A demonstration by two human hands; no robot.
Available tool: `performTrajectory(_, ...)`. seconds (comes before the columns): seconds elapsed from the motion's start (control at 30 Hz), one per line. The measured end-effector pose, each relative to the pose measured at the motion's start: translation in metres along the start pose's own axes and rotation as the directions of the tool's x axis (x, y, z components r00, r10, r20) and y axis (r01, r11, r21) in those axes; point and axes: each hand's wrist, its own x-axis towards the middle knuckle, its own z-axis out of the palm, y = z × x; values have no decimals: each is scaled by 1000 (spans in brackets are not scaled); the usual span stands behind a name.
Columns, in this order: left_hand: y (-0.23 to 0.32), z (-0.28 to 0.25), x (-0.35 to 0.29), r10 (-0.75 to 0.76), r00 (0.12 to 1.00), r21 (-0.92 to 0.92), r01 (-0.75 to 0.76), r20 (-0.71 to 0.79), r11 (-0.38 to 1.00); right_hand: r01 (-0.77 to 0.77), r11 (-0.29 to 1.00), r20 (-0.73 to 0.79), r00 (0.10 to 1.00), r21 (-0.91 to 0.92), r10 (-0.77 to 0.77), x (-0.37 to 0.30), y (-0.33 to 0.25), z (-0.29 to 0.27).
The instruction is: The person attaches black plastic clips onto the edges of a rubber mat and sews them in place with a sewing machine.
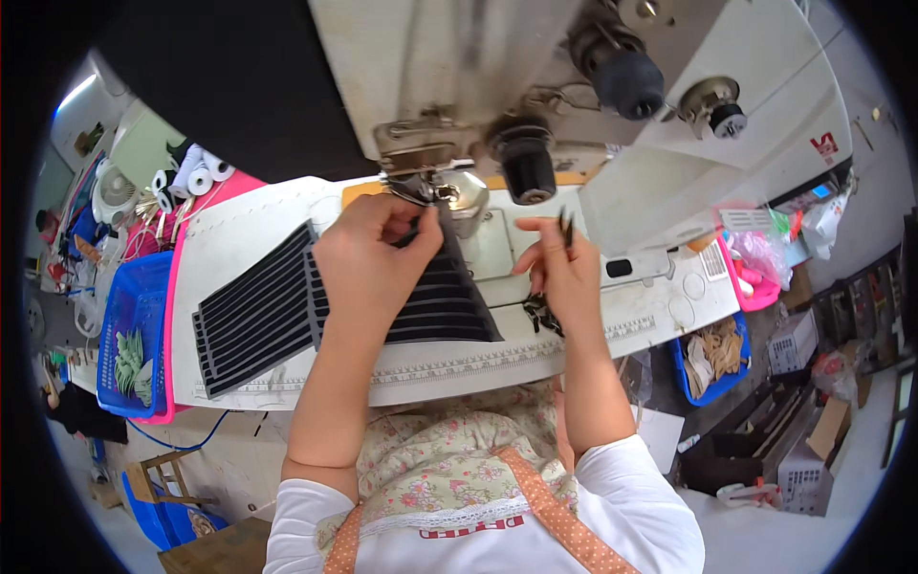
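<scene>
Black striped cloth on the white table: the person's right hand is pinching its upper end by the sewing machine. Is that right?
No, wrong hand: the head view shows the left hand pinching the upper end of the black striped cloth by the sewing machine. The right hand holds a dark pointed tool.

I see the machine on the table, before the person. The cloth lies on the table, and the left hand is on its far end, next to the machine. The right hand is to the right of the cloth, with a tool in it. Along the near edge goes a ruler. At the left side is a basket, with spools behind it; at the right side is a bin with scraps inside
</scene>
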Motion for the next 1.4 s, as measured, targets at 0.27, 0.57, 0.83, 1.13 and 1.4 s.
performTrajectory(0.27, -12, 12, -14, 2, 984, -245, -47, -181, 969, 191, 434, 115, 974, -881, -194, 18, 54, -70)
performTrajectory(0.57, -11, 11, -22, -116, 948, -517, -58, -298, 854, 160, 578, 162, 986, -800, -48, 26, 31, -67)
performTrajectory(0.83, 45, -2, -49, 0, 930, -453, 179, 368, 873, 398, 915, 106, 915, -69, -390, -17, -3, -28)
performTrajectory(1.13, 26, -5, -61, 7, 945, -600, 203, 328, 774, 174, 957, 327, 913, 232, -245, -27, -15, -11)
performTrajectory(1.4, 28, -9, -69, -95, 954, -662, 268, 285, 700, -131, 967, 370, 928, 220, 42, -31, -6, -4)
